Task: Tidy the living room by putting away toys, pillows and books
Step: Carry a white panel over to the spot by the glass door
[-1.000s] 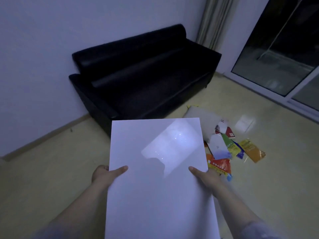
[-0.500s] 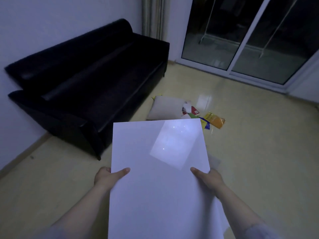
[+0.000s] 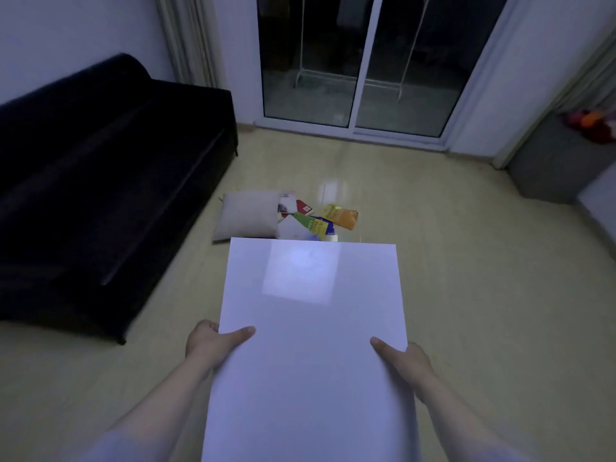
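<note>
Your left hand (image 3: pixel 208 343) and right hand (image 3: pixel 410 361) each grip a side edge of the white board (image 3: pixel 310 328), low centre; pillow (image 3: pixel 248 216) and books (image 3: pixel 321 219) lie mid-frame on the floor (image 3: pixel 466 261).

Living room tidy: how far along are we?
Early. Done: possibly the colourful items on the grey unit at right, too blurred to confirm. In hand: left hand and right hand grip a large white board by its side edges. Remaining: the pillow and scattered books lie on the floor by the black sofa.
</note>
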